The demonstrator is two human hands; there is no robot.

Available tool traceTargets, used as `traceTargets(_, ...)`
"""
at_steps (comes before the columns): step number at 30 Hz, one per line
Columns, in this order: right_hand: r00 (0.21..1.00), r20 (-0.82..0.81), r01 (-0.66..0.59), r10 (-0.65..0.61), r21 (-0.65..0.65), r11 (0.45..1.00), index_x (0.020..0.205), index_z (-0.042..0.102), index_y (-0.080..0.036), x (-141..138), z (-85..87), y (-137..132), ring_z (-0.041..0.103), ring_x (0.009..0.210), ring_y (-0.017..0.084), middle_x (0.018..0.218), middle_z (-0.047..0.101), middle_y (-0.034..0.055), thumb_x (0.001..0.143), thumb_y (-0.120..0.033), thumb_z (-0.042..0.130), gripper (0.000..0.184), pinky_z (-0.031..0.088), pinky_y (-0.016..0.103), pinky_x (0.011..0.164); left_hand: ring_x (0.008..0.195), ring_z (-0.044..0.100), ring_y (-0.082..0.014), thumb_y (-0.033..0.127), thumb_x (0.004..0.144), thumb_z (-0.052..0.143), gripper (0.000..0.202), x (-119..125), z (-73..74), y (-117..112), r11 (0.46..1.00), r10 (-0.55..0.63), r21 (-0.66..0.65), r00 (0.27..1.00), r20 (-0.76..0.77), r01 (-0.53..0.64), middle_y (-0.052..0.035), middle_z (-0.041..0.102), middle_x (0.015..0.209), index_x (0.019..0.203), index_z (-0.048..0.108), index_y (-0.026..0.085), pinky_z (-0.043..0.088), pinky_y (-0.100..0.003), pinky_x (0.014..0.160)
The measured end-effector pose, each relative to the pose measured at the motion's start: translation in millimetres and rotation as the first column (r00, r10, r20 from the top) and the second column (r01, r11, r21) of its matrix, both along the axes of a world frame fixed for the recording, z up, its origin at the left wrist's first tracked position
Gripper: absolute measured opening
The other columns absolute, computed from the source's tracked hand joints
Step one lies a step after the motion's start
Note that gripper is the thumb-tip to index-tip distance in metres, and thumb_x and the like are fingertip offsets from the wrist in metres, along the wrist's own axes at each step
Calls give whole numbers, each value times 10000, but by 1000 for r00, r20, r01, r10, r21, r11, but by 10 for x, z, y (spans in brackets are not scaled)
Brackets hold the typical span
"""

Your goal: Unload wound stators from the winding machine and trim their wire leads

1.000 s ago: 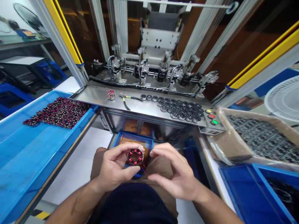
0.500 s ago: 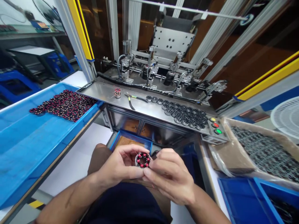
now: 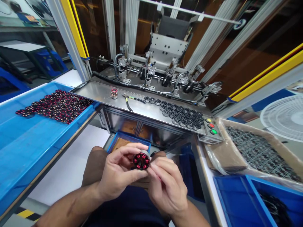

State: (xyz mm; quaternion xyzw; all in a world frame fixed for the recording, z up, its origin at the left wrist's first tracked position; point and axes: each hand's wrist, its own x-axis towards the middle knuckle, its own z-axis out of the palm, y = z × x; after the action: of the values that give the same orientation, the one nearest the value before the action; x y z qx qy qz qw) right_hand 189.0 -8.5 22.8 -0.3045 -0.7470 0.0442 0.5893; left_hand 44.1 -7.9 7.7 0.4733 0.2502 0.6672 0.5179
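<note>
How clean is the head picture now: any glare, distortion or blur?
Head view: the red-wound ring reads fairly clearly, but fine detail between it and the right hand looks soft; also in head view, pale sheen on the steel ledge, and the yellow bars splay outward, likely wide-angle distortion.

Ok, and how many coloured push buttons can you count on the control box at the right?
3: the yellow button farthest from the person, the red button in the middle, the green button nearest. None of these is covered.
</note>
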Motion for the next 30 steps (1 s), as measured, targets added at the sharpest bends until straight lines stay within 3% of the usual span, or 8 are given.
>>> traceTargets(5, 972, -236, -44, 1, -177, 983, 877, 621, -179, -148, -57, 31, 611, 677, 140, 749, 616, 22, 807, 2, 536, 212, 541, 280, 588, 963, 706, -114, -34, 667, 786, 497, 31, -1, -21, 999, 28, -30, 1000, 9, -27, -1, 697, 1178, 1035, 676, 281, 556, -174, 848)
traceTargets(10, 977, -196, -112, 79, -164, 980, 898, 611, -180, -85, -154, 124, 622, 721, 148, 784, 620, 29, 798, 13, 530, 232, 544, 295, 630, 1125, 636, -182, 171, 660, 860, 623, -81, -30, 20, 961, -209, -178, 977, 31, 211, -38, 645, 1250, 1212, 596, 292, 528, -235, 932)
traceTargets(14, 985, -135, -130, 109, -158, 979, 912, 614, -184, 8, -149, 173, 640, 735, 153, 796, 624, 33, 799, 17, 549, 240, 548, 288, 626, 712, 651, -89, 322, 860, 688, 367, -203, -76, 94, 842, -486, -272, 874, -8, 466, -16, 681, 836, 1193, 593, 202, 522, -154, 638)
traceTargets(16, 991, -96, -111, 96, -157, 981, 902, 615, -184, 35, -121, 178, 633, 728, 149, 786, 626, 32, 802, 12, 557, 228, 540, 277, 619, 650, 648, -95, 313, 922, 601, 293, -212, -88, 112, 813, -533, -270, 846, 12, 516, -12, 673, 757, 1190, 577, 197, 513, -163, 577)
traceTargets(21, 994, -102, -48, 28, -205, 978, 851, 614, -170, 35, -74, 131, 589, 696, 126, 745, 607, 21, 828, 5, 553, 187, 488, 256, 618, 787, 689, -143, 279, 943, 566, 272, -145, -99, 89, 870, -464, -173, 885, 29, 462, -41, 680, 901, 1211, 559, 234, 566, -234, 662)
traceTargets(24, 980, -195, -87, 30, -293, 952, 834, 623, -170, 9, -88, 90, 581, 713, 122, 744, 607, 15, 856, -19, 552, 169, 469, 256, 646, 814, 683, -139, 298, 931, 585, 321, -143, -137, 66, 926, -374, -88, 923, -87, 367, -40, 654, 964, 1246, 542, 261, 569, -239, 699)
traceTargets(27, 929, -368, -231, 40, -492, 840, 745, 615, -173, -32, -132, 73, 555, 684, 110, 705, 580, 1, 905, -116, 563, 178, 449, 244, 644, 990, 654, -175, 217, 867, 676, 412, -181, -173, 70, 978, -89, 145, 932, -352, 149, -71, 640, 1077, 1255, 542, 243, 557, -284, 856)
traceTargets(30, 784, -621, -512, -11, -655, 555, 647, 579, -172, -88, -195, 81, 499, 600, 90, 631, 538, -19, 916, -283, 605, 293, 429, 222, 591, 1108, 620, -215, 128, 784, 751, 543, -222, -166, 101, 891, 215, 453, 842, -495, 38, -127, 635, 1154, 1274, 522, 178, 531, -333, 951)
